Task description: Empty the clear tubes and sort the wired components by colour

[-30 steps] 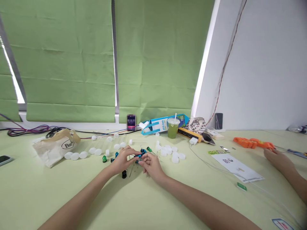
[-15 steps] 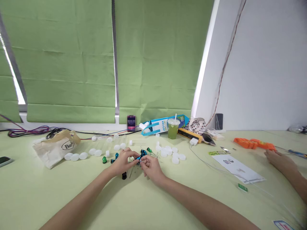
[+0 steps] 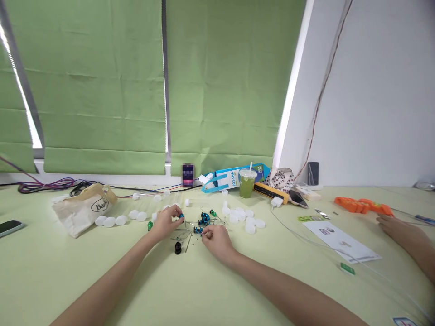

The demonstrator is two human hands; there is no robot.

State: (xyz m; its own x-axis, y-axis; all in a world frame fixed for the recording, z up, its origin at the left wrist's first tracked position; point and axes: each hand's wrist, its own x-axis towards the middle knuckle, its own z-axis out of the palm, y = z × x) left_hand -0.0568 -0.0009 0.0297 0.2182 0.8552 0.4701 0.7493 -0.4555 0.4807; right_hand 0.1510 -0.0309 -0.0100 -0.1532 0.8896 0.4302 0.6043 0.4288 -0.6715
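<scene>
My left hand point(image 3: 166, 223) is closed, thumb and index finger pinching a small blue metallic part point(image 3: 181, 216) left of the pile. My right hand point(image 3: 218, 242) is closed too, its fingertips pressed together beside a blue and black part point(image 3: 198, 230). Something thin and shiny shows at those fingertips, too small to name. Between and behind my hands lie more blue and black parts point(image 3: 204, 219), a green one point(image 3: 213, 213) and thin metal rods point(image 3: 188, 241). A black knob-like piece point(image 3: 177, 247) stands nearer to me.
White round caps point(image 3: 250, 226) lie right of the pile, others point(image 3: 109, 222) to the left. Clear tubes point(image 3: 200, 203) lie behind. A drink cup point(image 3: 246, 184), paper bag point(image 3: 84, 210) and white cable point(image 3: 299, 235) are around. Another person's hand point(image 3: 399, 228) touches an orange object point(image 3: 363, 206).
My hands have come apart. The left moved back to the left with a small blue part, while the right stays near the pile. The view has shifted slightly.
</scene>
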